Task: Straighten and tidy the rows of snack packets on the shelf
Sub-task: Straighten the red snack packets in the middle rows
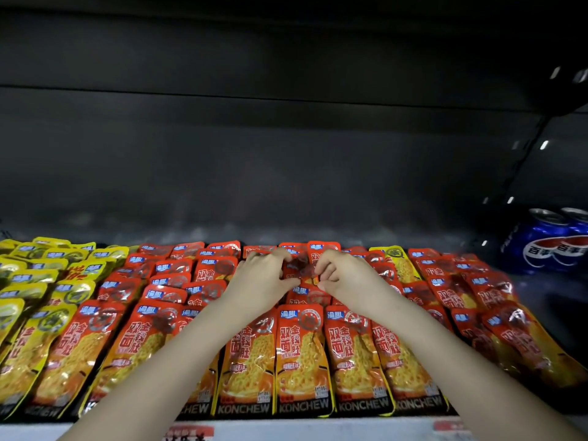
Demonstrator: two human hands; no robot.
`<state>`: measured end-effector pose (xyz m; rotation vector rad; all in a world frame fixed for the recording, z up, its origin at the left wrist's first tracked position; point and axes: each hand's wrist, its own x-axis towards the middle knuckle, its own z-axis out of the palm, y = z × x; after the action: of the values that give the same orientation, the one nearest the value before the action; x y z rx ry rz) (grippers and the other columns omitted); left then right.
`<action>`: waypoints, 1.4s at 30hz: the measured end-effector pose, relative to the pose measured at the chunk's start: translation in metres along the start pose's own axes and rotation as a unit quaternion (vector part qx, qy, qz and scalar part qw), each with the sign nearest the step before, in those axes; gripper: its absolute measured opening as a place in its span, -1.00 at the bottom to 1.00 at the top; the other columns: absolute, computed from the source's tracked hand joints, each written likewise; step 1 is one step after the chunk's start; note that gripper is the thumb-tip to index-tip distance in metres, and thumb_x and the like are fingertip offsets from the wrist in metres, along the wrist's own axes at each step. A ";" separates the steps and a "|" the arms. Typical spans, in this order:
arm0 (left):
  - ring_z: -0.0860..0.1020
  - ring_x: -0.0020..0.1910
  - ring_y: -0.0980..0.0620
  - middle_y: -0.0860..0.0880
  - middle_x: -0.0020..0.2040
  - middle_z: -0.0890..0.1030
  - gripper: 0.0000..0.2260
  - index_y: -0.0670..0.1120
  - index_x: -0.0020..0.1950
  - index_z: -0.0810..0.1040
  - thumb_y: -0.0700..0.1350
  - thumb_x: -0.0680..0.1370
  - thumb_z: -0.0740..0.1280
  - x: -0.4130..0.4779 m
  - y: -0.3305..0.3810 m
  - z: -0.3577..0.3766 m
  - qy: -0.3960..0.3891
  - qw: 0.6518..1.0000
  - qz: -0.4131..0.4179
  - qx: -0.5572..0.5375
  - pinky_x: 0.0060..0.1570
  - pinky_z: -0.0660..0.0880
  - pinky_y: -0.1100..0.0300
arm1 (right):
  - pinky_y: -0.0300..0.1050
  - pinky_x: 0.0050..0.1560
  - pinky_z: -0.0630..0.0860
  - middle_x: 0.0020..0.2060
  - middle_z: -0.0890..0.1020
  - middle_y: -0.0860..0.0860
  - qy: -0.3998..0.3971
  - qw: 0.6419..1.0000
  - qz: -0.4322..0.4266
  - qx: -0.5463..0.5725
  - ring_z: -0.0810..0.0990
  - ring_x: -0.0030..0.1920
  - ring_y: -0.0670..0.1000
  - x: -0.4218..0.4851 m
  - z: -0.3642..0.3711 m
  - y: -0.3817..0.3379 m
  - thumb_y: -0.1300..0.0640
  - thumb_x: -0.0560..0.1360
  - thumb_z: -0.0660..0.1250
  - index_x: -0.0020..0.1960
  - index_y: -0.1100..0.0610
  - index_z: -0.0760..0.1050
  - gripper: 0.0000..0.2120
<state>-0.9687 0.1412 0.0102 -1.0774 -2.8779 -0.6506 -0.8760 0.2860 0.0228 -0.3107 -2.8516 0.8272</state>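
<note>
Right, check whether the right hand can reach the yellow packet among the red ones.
Probably yes: the yellow packet lies exposed beside the right hand, which must first release the red packet it pinches.

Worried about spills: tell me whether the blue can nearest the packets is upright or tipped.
Upright: the blue can stands with its silver top facing up and its logo level.

red snack packets (302,354) lie flat in overlapping rows across centre and right of frame, labels up, rightmost rows skewed; yellow packets (28,329) at left; lone yellow packet (401,265) among red, back right.
</note>
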 end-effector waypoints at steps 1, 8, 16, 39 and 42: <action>0.42 0.25 -0.05 0.00 0.06 0.60 -0.58 0.02 0.34 0.39 0.09 0.52 0.32 0.001 0.000 0.000 -0.002 1.000 -0.001 -0.002 0.24 0.40 -0.01 | -0.26 -0.10 0.49 -0.17 0.55 -0.09 -0.011 1.000 -0.003 -0.014 0.55 -0.13 -0.11 -0.001 -0.002 0.000 0.20 0.50 0.36 -0.02 0.03 0.46 -0.87; 0.50 0.15 -0.04 0.00 -0.01 0.60 -0.63 0.05 0.28 0.43 0.06 0.50 0.36 0.006 -0.005 0.003 -0.014 0.999 -0.002 -0.046 0.15 0.47 -0.02 | -0.27 -0.10 0.51 -0.15 0.56 -0.08 -0.041 0.999 -0.005 -0.032 0.57 -0.12 -0.11 -0.004 -0.003 -0.004 0.19 0.52 0.35 0.03 0.04 0.47 -0.87; 0.49 0.20 -0.02 0.02 0.06 0.64 -0.82 -0.01 0.16 0.55 -0.11 0.58 0.26 0.008 -0.013 0.004 0.011 0.998 0.031 -0.050 0.20 0.46 -0.01 | -0.36 -0.27 0.41 -0.21 0.52 -0.16 -0.044 0.997 0.000 -0.056 0.53 -0.19 -0.19 -0.001 0.003 -0.003 0.19 0.53 0.33 -0.03 -0.03 0.43 -0.86; 0.46 0.26 -0.05 -0.04 0.18 0.59 -0.72 -0.03 0.29 0.46 -0.08 0.58 0.24 0.034 -0.025 0.011 0.013 1.000 -0.002 -0.022 0.29 0.38 -0.02 | -0.21 0.08 0.43 0.20 0.55 0.07 -0.006 0.995 0.038 -0.088 0.53 0.20 0.04 0.022 0.007 -0.012 0.12 0.59 0.23 0.29 0.15 0.44 -0.71; 0.50 0.22 -0.05 -0.03 0.14 0.61 -0.76 -0.02 0.24 0.50 -0.09 0.58 0.25 0.038 -0.023 0.013 0.028 0.999 -0.010 -0.042 0.20 0.46 -0.01 | -0.16 0.12 0.46 0.20 0.56 0.08 0.007 0.996 0.035 -0.085 0.54 0.18 0.04 0.026 0.015 -0.013 0.14 0.59 0.20 0.29 0.15 0.45 -0.71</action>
<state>-1.0103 0.1545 -0.0048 -1.0226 -2.8404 -0.7949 -0.9059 0.2740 0.0196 -0.4377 -2.9182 0.5919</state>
